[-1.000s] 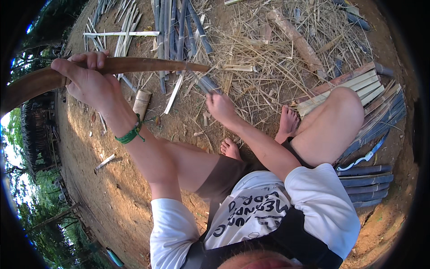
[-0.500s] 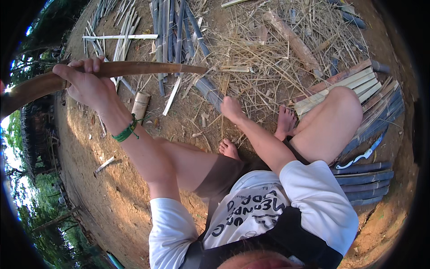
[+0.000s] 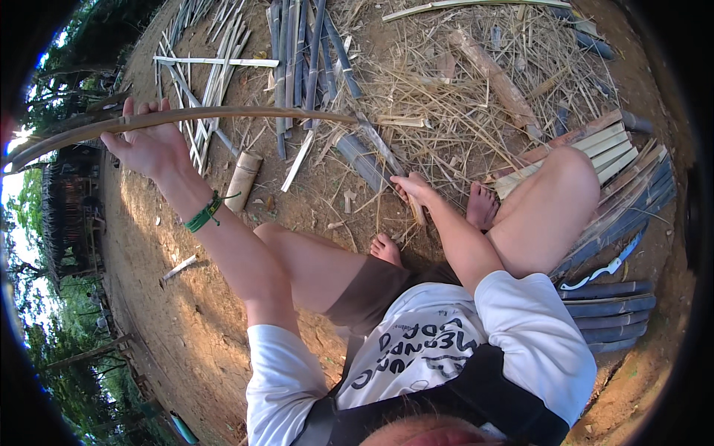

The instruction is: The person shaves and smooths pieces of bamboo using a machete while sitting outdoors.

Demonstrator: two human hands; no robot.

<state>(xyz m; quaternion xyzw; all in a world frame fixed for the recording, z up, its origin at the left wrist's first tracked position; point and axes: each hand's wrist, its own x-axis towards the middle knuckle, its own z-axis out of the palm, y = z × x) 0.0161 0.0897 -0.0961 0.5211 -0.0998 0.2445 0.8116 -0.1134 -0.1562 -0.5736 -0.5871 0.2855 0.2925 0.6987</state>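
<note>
My left hand (image 3: 155,149) is raised at the left, with its fingers around a long brown strip of bamboo (image 3: 245,112). The strip bows across the view and narrows toward its right end. My right hand (image 3: 413,189) grips a long-bladed knife (image 3: 381,145) by its wooden handle, whose end shows below the fist. The blade points up and away, and its tip overlaps the strip's right end; whether they touch I cannot tell. Beneath the blade lies a dark bamboo piece (image 3: 362,161) on the ground, near my bare feet.
Dark bamboo lengths (image 3: 301,56) and pale strips (image 3: 216,93) lie at the far left. Shavings (image 3: 439,97) and a log (image 3: 497,82) cover the far middle. By my right knee are split bamboo slats (image 3: 606,149), a saw with a white handle (image 3: 595,275) and stacked pieces (image 3: 610,320).
The strip has turned so its narrow edge shows, and my left fingers have loosened and straightened. My right hand has moved right and nearer; the knife blade now shows plainly.
</note>
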